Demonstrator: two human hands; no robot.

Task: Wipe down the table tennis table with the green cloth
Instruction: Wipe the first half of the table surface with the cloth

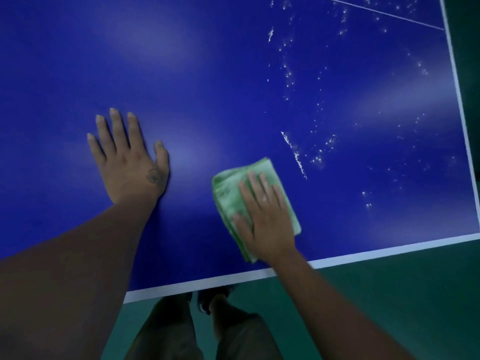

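1. Green cloth (228,193), one: folded into a thick pad and lying flat on the blue top. All places below are given from it.
2. Table tennis table (233,74), one: its blue top is under the cloth and runs out from it on every side.
3. My right hand (267,222), one: palm down on top of the cloth, fingers straight and close together, pressing it to the top. It grips nothing.
4. My left hand (130,167), one: left of the cloth and apart from it, flat on the bare top, fingers spread.
5. White streaks, two: a long one (296,154) just beyond the cloth's far right corner, and a short one (270,34) far beyond the cloth.
6. White specks (319,152), too many to count: scattered beyond and to the right of the cloth.
7. White border lines, two: one (389,249) just nearer me than the cloth, one (457,87) well to its right.
8. Thin white line (384,13), one: far beyond the cloth, meeting the right border.
9. Green floor (389,294): nearer me than the cloth, past the table edge.
10. My legs (166,331), two: below the cloth, in dark trousers.
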